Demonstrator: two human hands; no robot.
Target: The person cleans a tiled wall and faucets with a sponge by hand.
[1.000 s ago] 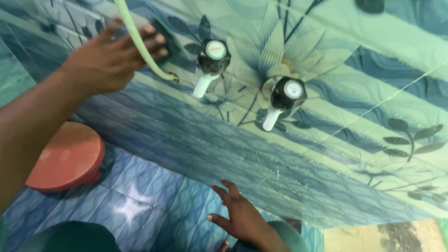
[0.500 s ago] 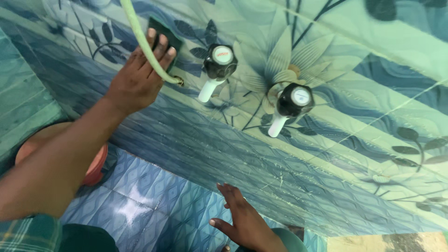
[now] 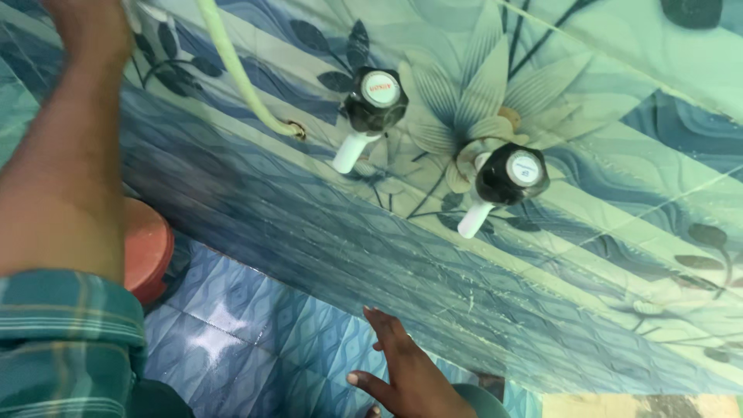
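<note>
My left hand [image 3: 85, 23] is raised to the top left edge against the floral tiled wall [image 3: 619, 155]. Only its back shows; the fingers are cut off by the frame. My forearm and plaid sleeve run down the left side. My right hand [image 3: 402, 371] rests low at the base of the wall, palm down, fingers spread, holding nothing. A pale green hose [image 3: 232, 70] hangs just right of my left hand and ends at a wall fitting. Two black taps with white spouts, the left tap [image 3: 371, 104] and the right tap [image 3: 507, 178], stick out of the wall.
A red round stool or tub [image 3: 147, 251] stands on the blue patterned floor tiles [image 3: 248, 333] at the left, partly behind my arm. A sandy patch of floor [image 3: 619, 402] shows at the bottom right.
My left hand slid up and to the left along the wall, past the hose; the dark green scrub pad under it is now out of sight. My right hand barely moved.
</note>
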